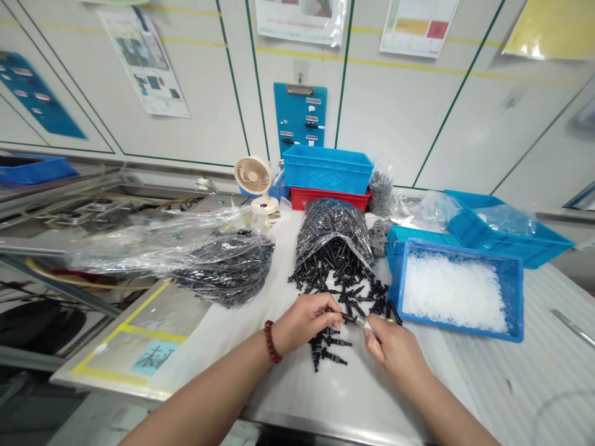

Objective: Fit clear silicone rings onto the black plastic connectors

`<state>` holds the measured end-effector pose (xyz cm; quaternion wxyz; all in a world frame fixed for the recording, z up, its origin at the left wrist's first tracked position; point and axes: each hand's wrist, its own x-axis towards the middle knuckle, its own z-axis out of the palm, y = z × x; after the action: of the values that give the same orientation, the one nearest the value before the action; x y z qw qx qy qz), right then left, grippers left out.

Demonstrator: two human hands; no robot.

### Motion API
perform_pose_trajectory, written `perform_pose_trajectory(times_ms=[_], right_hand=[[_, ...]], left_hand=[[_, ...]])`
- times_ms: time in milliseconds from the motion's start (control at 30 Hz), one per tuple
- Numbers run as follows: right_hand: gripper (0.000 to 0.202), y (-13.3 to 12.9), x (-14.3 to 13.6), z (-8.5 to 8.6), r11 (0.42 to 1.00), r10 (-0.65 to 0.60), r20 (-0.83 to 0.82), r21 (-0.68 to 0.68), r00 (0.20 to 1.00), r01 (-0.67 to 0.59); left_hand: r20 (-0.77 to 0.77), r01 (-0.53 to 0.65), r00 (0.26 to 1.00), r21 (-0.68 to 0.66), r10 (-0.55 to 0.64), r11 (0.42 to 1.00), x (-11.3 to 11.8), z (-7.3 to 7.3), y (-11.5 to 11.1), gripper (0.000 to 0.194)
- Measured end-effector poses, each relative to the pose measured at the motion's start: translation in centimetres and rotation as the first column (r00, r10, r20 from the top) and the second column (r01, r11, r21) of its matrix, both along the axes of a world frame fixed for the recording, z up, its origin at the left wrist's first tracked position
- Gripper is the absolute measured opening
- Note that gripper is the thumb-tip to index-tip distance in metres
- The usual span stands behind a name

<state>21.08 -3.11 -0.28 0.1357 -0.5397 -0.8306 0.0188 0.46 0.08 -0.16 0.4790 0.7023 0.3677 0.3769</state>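
In the middle of the table, my left hand (304, 322), a beaded bracelet at its wrist, is closed on a slim black plastic fitting (348, 317). The fingers of my right hand (395, 350) wrap round a small whitish tube-like piece (364, 323), its tip at the fitting's right end; whether they touch, I cannot tell. Several black fittings with pale rings (335, 357) lie just below my hands. Beyond them, loose black fittings (339, 263) spill from an open clear bag (332, 217). Small white rings (450, 291) fill a tilted blue bin (519, 303) at right.
A second clear bag of black parts (227, 266) lies at left. Behind stand a small fan (253, 176) and a blue crate (328, 168) on a red crate (307, 199). More blue crates (534, 244) sit back right. A metal strip (574, 328) lies far right.
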Motion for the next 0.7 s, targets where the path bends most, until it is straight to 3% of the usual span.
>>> perform_pose_trajectory(times_ms=[200, 467, 700], right_hand=[[0.017, -0.03, 0.14, -0.25, 0.999, 0.047, -0.01, 0.027, 0.999, -0.046], [0.017, 0.01, 0.16, -0.16, 0.995, 0.088, -0.051, 0.046, 0.995, -0.085], [0.013, -0.24, -0.23, -0.16, 0.992, 0.106, -0.002, 0.07, 0.994, -0.105]], left_hand=[[0.036, 0.02, 0.999, -0.025, -0.019, 1.0, -0.06, -0.28, 0.17, 0.009], [0.141, 0.096, 0.988, -0.196, -0.069, 0.976, -0.01, -0.23, 0.26, 0.011], [-0.021, 0.113, 0.993, -0.005, -0.113, 0.994, 0.07, -0.19, -0.14, 0.009]])
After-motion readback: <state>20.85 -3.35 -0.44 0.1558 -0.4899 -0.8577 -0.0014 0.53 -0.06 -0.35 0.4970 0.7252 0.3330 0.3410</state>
